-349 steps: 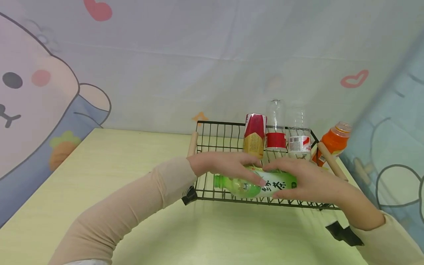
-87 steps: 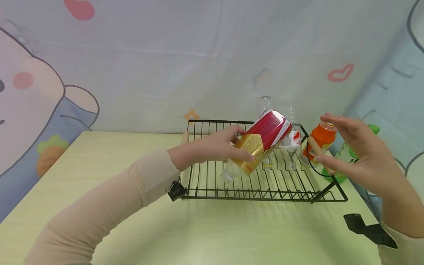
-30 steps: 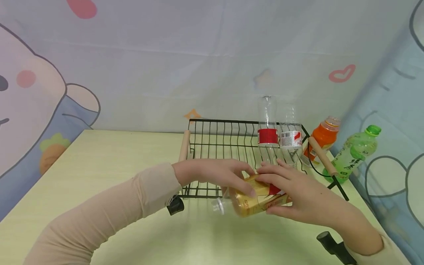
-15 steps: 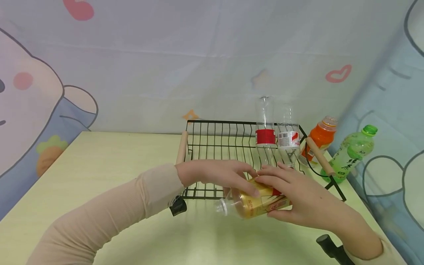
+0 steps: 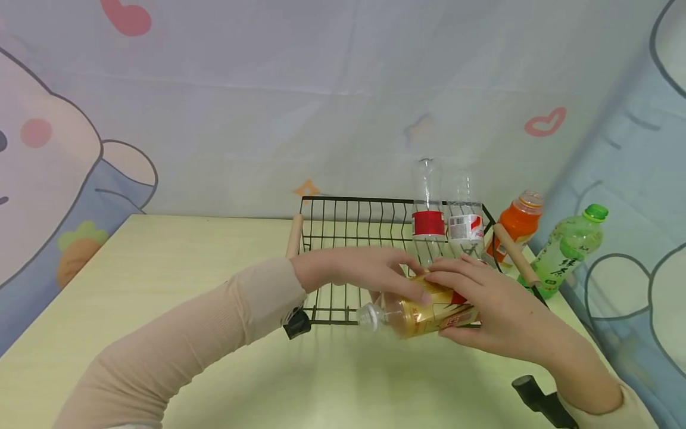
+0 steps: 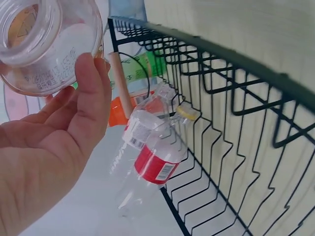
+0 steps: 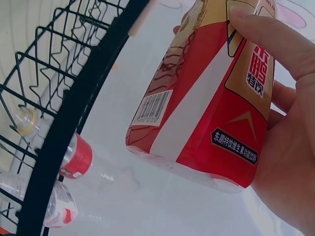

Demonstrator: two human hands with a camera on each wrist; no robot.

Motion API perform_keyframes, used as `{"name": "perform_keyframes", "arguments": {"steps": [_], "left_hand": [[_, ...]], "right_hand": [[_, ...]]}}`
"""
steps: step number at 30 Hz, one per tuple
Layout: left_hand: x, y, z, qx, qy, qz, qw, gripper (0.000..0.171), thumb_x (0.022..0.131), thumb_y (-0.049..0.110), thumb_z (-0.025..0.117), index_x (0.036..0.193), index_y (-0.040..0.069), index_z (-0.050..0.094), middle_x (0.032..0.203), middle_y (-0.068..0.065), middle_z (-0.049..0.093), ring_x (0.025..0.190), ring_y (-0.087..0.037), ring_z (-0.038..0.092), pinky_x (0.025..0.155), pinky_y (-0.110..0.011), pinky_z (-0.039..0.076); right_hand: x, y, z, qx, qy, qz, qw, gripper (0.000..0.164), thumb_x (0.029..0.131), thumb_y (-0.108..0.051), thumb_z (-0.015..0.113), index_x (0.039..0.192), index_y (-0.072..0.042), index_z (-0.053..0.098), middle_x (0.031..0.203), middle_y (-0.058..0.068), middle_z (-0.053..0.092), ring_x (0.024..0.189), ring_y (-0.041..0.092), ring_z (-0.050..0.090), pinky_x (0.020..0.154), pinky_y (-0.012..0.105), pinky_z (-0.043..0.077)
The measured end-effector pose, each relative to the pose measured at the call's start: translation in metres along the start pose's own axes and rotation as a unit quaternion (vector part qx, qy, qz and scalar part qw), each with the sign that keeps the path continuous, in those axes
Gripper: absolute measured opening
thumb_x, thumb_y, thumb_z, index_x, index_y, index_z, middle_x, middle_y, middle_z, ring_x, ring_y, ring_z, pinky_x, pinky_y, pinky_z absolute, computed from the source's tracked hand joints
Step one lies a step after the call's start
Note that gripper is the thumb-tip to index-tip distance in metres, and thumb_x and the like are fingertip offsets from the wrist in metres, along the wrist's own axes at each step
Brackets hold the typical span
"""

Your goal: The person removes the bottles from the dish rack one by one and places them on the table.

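I had my left grip [image 5: 377, 271] and right grip [image 5: 495, 304] both clamped round the red-and-gold bottle [image 5: 431, 316], the wire rack [image 5: 354, 238] beyond them.

Head view: can't see most of red label [image 5: 458, 297] on gold-and-red bottle [image 5: 426, 318] at near edge of wire rack [image 7: 74, 115], covered by right hand [image 5: 498, 304]. Can't see all of left hand [image 5: 372, 271], partly behind the bottle. Can't see lower end of white-labelled clear bottle [image 5: 468, 229] in the rack, or read its barcode [image 5: 458, 220]. Can't see all of orange bottle [image 5: 520, 220] or green bottle [image 5: 570, 250], partly masked by the rack's right handle [image 5: 515, 255]. Left wrist view: can't read dotted print [image 6: 51, 73] on gold-and-red bottle. Lose it past top edge in both wrist views.
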State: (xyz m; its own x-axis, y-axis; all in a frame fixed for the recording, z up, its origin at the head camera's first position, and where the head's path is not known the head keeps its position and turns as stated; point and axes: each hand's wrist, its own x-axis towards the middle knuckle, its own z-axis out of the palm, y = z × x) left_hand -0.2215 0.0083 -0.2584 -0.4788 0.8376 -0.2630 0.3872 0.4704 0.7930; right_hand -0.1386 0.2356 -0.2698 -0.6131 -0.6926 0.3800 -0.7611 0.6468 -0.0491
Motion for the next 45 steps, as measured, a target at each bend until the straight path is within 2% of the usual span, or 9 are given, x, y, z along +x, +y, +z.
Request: {"name": "perform_keyframes", "arguments": {"steps": [3, 8, 13, 17, 26, 30, 34, 38, 45], "left_hand": [[0.003, 0.006, -0.004, 0.003, 0.014, 0.000, 0.9999, 0.061, 0.090, 0.044, 0.062, 0.138, 0.009, 0.047, 0.110, 0.003, 0.061, 0.085, -0.015, 0.060, 0.065, -0.030, 0.055], [0.007, 0.013, -0.009, -0.022, 0.063, -0.001, 0.9978, 0.050, 0.091, 0.044, 0.062, 0.129, 0.013, 0.054, 0.110, 0.002, 0.063, 0.094, -0.016, 0.062, 0.071, -0.032, 0.056], [0.013, 0.014, -0.015, -0.061, 0.124, 0.004, 0.9904, 0.040, 0.091, 0.044, 0.063, 0.120, 0.017, 0.058, 0.106, 0.001, 0.065, 0.093, -0.018, 0.063, 0.072, -0.032, 0.056], [0.019, 0.013, -0.020, -0.103, 0.164, 0.014, 0.9809, 0.038, 0.092, 0.043, 0.062, 0.119, 0.016, 0.057, 0.105, 0.000, 0.067, 0.091, -0.018, 0.064, 0.074, -0.032, 0.057], [0.039, 0.012, -0.029, -0.157, 0.226, 0.008, 0.9613, 0.044, 0.093, 0.039, 0.063, 0.126, 0.012, 0.053, 0.107, -0.003, 0.066, 0.089, -0.019, 0.062, 0.072, -0.029, 0.054], [0.051, 0.009, -0.033, -0.170, 0.241, 0.007, 0.9554, 0.046, 0.094, 0.038, 0.061, 0.129, 0.010, 0.049, 0.108, -0.004, 0.065, 0.093, -0.020, 0.062, 0.076, -0.031, 0.055], [0.059, 0.005, -0.037, -0.192, 0.263, 0.004, 0.9454, 0.048, 0.094, 0.038, 0.062, 0.131, 0.009, 0.049, 0.108, -0.005, 0.066, 0.094, -0.021, 0.064, 0.079, -0.033, 0.055], [0.065, 0.003, -0.042, -0.214, 0.282, -0.004, 0.9354, 0.049, 0.094, 0.036, 0.062, 0.133, 0.010, 0.047, 0.113, -0.004, 0.065, 0.093, -0.019, 0.063, 0.077, -0.030, 0.055], [0.077, -0.003, -0.047, -0.242, 0.317, -0.017, 0.9170, 0.055, 0.093, 0.037, 0.064, 0.138, 0.012, 0.043, 0.124, -0.005, 0.058, 0.098, -0.022, 0.060, 0.083, -0.032, 0.055]], "right_hand": [[-0.002, 0.006, -0.002, -0.014, 0.025, -0.008, 1.000, 0.064, 0.072, -0.034, 0.084, 0.126, -0.012, 0.059, 0.129, 0.000, 0.058, 0.117, 0.021, 0.053, 0.110, 0.032, 0.035], [-0.007, 0.016, -0.006, -0.005, 0.067, -0.012, 0.998, 0.065, 0.088, -0.060, 0.054, 0.126, -0.008, 0.058, 0.127, 0.005, 0.058, 0.120, 0.025, 0.050, 0.119, 0.048, 0.002], [-0.017, 0.024, -0.013, 0.040, 0.081, 0.037, 0.995, 0.068, 0.083, -0.058, 0.061, 0.129, -0.008, 0.055, 0.130, 0.006, 0.054, 0.131, 0.028, 0.043, 0.112, 0.016, 0.021], [-0.025, 0.030, -0.018, 0.059, 0.113, 0.059, 0.990, 0.071, 0.078, -0.050, 0.074, 0.130, -0.005, 0.056, 0.132, 0.009, 0.054, 0.130, 0.014, 0.043, 0.095, 0.003, 0.034], [-0.048, 0.047, -0.023, 0.074, 0.215, 0.119, 0.966, 0.088, 0.053, -0.005, 0.093, 0.131, 0.002, 0.054, 0.130, -0.013, 0.053, 0.103, -0.005, 0.052, 0.079, 0.002, 0.041], [-0.061, 0.052, -0.025, 0.082, 0.264, 0.145, 0.950, 0.082, 0.060, -0.009, 0.092, 0.131, 0.004, 0.053, 0.125, -0.017, 0.054, 0.091, -0.007, 0.054, 0.073, 0.002, 0.042], [-0.071, 0.055, -0.027, 0.109, 0.293, 0.162, 0.936, 0.081, 0.059, 0.011, 0.085, 0.132, 0.008, 0.050, 0.129, -0.011, 0.056, 0.098, 0.000, 0.056, 0.068, 0.003, 0.043], [-0.078, 0.060, -0.026, 0.144, 0.327, 0.158, 0.921, 0.075, 0.067, 0.004, 0.082, 0.132, 0.013, 0.046, 0.128, -0.005, 0.057, 0.104, 0.007, 0.054, 0.067, 0.006, 0.041], [-0.092, 0.069, -0.026, 0.160, 0.370, 0.209, 0.891, 0.078, 0.064, 0.024, 0.073, 0.134, 0.006, 0.045, 0.126, -0.006, 0.056, 0.104, 0.009, 0.052, 0.083, 0.010, 0.041]]}}
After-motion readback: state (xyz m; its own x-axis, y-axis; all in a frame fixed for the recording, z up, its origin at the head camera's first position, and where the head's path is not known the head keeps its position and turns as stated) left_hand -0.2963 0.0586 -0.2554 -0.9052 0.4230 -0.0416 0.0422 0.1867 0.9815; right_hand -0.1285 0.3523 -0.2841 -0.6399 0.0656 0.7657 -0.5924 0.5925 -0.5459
